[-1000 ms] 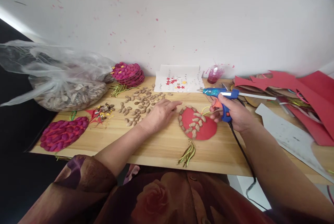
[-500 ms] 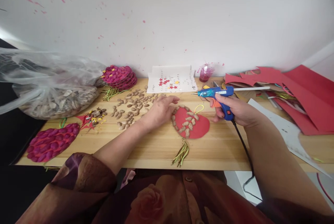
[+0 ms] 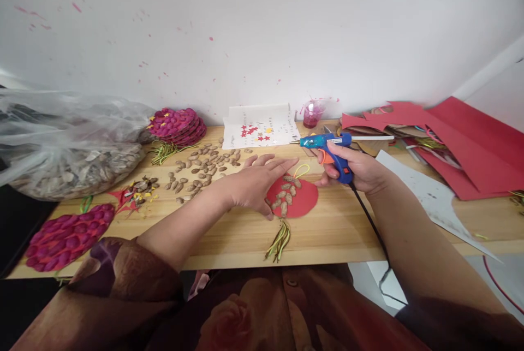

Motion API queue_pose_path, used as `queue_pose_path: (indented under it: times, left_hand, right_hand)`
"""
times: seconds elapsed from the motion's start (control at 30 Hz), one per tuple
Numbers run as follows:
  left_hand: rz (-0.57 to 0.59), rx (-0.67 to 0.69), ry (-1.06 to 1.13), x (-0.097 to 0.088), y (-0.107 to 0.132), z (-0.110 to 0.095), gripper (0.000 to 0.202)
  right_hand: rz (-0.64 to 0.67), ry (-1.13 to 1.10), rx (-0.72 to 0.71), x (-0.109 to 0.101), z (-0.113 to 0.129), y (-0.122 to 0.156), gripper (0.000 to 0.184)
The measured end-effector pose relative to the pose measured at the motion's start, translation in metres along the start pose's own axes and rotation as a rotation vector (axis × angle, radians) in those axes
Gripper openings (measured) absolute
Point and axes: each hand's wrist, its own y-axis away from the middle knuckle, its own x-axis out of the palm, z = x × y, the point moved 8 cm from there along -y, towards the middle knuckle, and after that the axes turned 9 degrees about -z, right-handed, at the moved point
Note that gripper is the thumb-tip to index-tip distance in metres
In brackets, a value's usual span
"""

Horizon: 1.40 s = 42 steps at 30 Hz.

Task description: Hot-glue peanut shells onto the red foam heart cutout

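Observation:
My right hand (image 3: 356, 165) grips a blue hot glue gun (image 3: 327, 146), its nozzle pointing left above the table. A white glue stick (image 3: 373, 138) sticks out of its back end. Fingers spread, my left hand (image 3: 260, 184) lies over the left side of a red card shape (image 3: 305, 198). Peanuts (image 3: 287, 198) in the shell run down the middle of the card; those along its left edge are mostly hidden by my hand. A yellow cord loop (image 3: 302, 170) tops the card, and a green-brown tassel (image 3: 279, 242) hangs below.
Loose peanuts (image 3: 200, 168) lie left of my hand. Further left are a stack of purple peanut pieces (image 3: 178, 126), another purple piece (image 3: 69, 239) and a plastic bag (image 3: 77, 171). Paper with stars (image 3: 262, 116), a cup (image 3: 313, 113) and red card sheets (image 3: 483, 149) stand behind and right.
My left hand has come right and down from beside the peanuts onto the card's left part, fingers spreading. The glue gun stays in my right hand, and the view has shifted slightly.

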Motion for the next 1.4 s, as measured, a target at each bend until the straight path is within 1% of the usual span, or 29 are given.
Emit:
queue_pose_path:
  times: [0.1, 0.13, 0.2, 0.27, 0.3, 0.43, 0.5, 0.6, 0.73, 0.8, 0.97, 1.07, 1.13, 1.2, 1.3, 1.4]
  left_hand:
    - [0.111, -0.019, -0.051, 0.005, -0.006, -0.002, 0.130]
    - [0.126, -0.029, -0.066, 0.005, -0.007, -0.003, 0.129]
    - [0.113, -0.038, -0.095, 0.005, -0.006, -0.005, 0.125]
    - [0.053, -0.057, -0.132, 0.004, -0.002, -0.007, 0.122]
    - [0.008, -0.089, -0.163, 0.003, 0.001, -0.007, 0.123]
    - [-0.190, -0.303, -0.341, -0.001, 0.016, -0.002, 0.131]
    - [-0.245, -0.361, -0.378, -0.002, 0.023, -0.004, 0.130]
    - [-0.273, -0.378, -0.300, -0.006, 0.034, -0.005, 0.125]
    - [-0.285, -0.377, -0.060, -0.010, 0.052, 0.001, 0.109]
    - [-0.305, -0.375, 0.040, -0.009, 0.062, 0.006, 0.107]
    - [-0.416, -0.333, 0.272, -0.007, 0.080, 0.012, 0.107]
    - [-0.464, -0.349, 0.369, -0.008, 0.088, 0.017, 0.102]
    - [-0.501, -0.372, 0.354, -0.010, 0.093, 0.022, 0.100]
    - [-0.518, -0.401, 0.282, -0.011, 0.095, 0.026, 0.102]
    - [-0.475, -0.445, 0.151, -0.007, 0.092, 0.026, 0.105]
    - [-0.413, -0.486, 0.063, -0.002, 0.085, 0.021, 0.105]
  right_hand:
    - [-0.016, -0.022, 0.005, -0.001, -0.001, -0.001, 0.037]
    - [-0.023, -0.031, 0.005, -0.001, -0.001, -0.002, 0.037]
    - [-0.034, -0.047, 0.004, -0.003, -0.002, -0.003, 0.037]
    - [-0.040, -0.062, 0.003, -0.004, -0.002, -0.004, 0.037]
    - [-0.041, -0.068, 0.001, -0.004, -0.002, -0.004, 0.036]
    - [-0.023, -0.080, -0.001, -0.001, -0.002, -0.004, 0.036]
    - [-0.001, -0.083, 0.008, 0.004, -0.003, -0.002, 0.035]
    - [0.038, -0.089, 0.029, 0.015, -0.006, 0.001, 0.035]
    - [0.077, -0.097, 0.048, 0.026, -0.011, 0.003, 0.036]
    - [0.081, -0.105, 0.051, 0.027, -0.012, 0.003, 0.036]
    - [0.076, -0.122, 0.068, 0.027, -0.014, 0.002, 0.036]
    - [0.064, -0.102, 0.054, 0.026, -0.012, 0.001, 0.035]
    - [0.056, -0.087, 0.047, 0.025, -0.012, 0.001, 0.036]
    - [0.050, -0.077, 0.050, 0.025, -0.012, 0.001, 0.037]
    - [0.043, -0.074, 0.054, 0.024, -0.014, 0.000, 0.038]
    - [0.052, -0.081, 0.053, 0.023, -0.015, 0.000, 0.037]
